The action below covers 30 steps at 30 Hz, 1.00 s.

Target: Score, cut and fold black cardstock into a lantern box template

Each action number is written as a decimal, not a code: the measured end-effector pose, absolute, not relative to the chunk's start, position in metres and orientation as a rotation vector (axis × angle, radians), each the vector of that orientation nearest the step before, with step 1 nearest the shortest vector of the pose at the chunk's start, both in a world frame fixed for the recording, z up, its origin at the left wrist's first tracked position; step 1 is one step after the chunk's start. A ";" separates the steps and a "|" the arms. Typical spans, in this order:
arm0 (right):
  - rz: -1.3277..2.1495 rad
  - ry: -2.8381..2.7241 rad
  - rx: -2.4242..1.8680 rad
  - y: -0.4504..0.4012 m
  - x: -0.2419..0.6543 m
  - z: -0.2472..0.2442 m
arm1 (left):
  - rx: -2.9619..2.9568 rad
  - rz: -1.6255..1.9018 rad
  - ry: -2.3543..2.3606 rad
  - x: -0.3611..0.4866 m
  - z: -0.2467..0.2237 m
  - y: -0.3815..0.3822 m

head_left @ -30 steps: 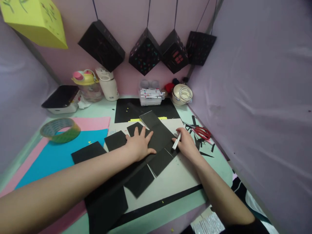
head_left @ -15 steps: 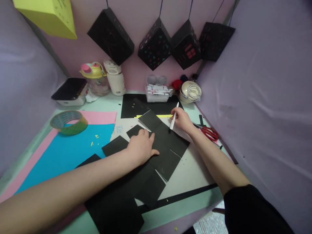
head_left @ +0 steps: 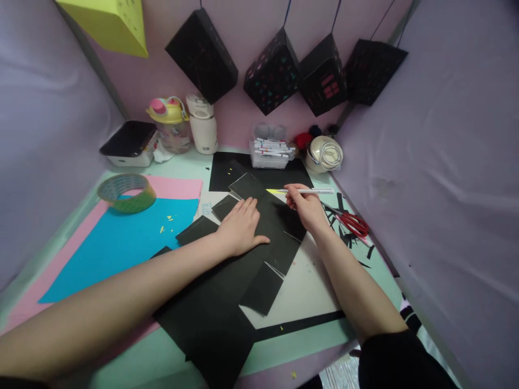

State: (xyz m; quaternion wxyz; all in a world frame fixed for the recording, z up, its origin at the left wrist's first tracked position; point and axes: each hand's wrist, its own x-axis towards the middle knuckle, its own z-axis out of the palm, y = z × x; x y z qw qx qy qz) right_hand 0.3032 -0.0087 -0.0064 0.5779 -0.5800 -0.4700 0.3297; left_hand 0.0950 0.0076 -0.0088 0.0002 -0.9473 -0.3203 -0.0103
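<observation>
My left hand (head_left: pixel 240 227) lies flat on a large sheet of black paper (head_left: pixel 227 292), fingers spread and the thumb stretched out to the right. The sheet has slits along its edges that form several flaps. My right hand (head_left: pixel 306 208) is closed around a slim white pen (head_left: pixel 316 190), held nearly level above the sheet's right edge with its long end pointing right. What its tip is like cannot be made out. Beneath the black sheet lies a pale board (head_left: pixel 310 289).
Red-handled scissors (head_left: pixel 353 224) and black paper scraps lie at the right. Blue paper (head_left: pixel 117 243) and a tape roll (head_left: pixel 126 194) are at the left. A box of markers (head_left: pixel 271 154), bottles (head_left: pixel 203 129) and a bowl (head_left: pixel 324 154) stand behind. Black paper boxes (head_left: pixel 271 70) hang above.
My right hand has turned the pen from upright to nearly level and lifted it off the paper. My left hand stays flat on the sheet. The view has shifted slightly.
</observation>
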 end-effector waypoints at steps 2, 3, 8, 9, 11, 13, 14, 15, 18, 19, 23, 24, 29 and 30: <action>0.766 -1.074 -1.375 -0.005 0.302 -0.007 | -2.992 0.024 -1.103 0.102 -0.012 0.010; 0.759 -1.070 -1.379 -0.004 0.301 -0.007 | -2.989 0.039 -1.160 0.106 -0.014 0.011; 0.817 -1.129 -1.386 -0.002 0.295 -0.016 | -2.925 0.078 -1.410 0.125 -0.014 0.009; 0.833 -1.145 -1.397 -0.001 0.294 -0.019 | -2.889 0.098 -1.456 0.130 -0.012 0.006; 0.836 -1.170 -1.412 0.001 0.295 -0.026 | -2.801 0.158 -1.534 0.137 -0.006 -0.001; 0.826 -1.188 -1.413 0.004 0.297 -0.031 | -2.730 0.215 -1.557 0.141 0.000 -0.009; 0.831 -1.199 -1.412 0.006 0.299 -0.032 | -2.718 0.228 -1.539 0.141 0.003 -0.014; 0.848 -1.211 -1.412 0.006 0.301 -0.031 | -2.723 0.226 -1.500 0.139 0.005 -0.019; 0.912 -1.268 -1.408 0.006 0.305 -0.023 | -2.791 0.128 -1.349 0.125 0.006 -0.028; 0.926 -1.293 -1.404 0.006 0.306 -0.018 | -2.811 0.076 -1.317 0.119 0.005 -0.028; 0.938 -1.377 -1.395 0.008 0.308 0.005 | -2.887 -0.085 -1.246 0.098 -0.007 -0.023; 0.937 -1.386 -1.394 0.011 0.307 0.010 | -2.910 -0.097 -1.244 0.095 -0.010 -0.021; 0.867 -1.404 -1.434 0.028 0.292 0.009 | -2.988 -0.115 -1.286 0.091 -0.022 -0.017; 0.841 -1.410 -1.454 0.030 0.289 0.004 | -2.986 -0.139 -1.291 0.090 -0.024 -0.017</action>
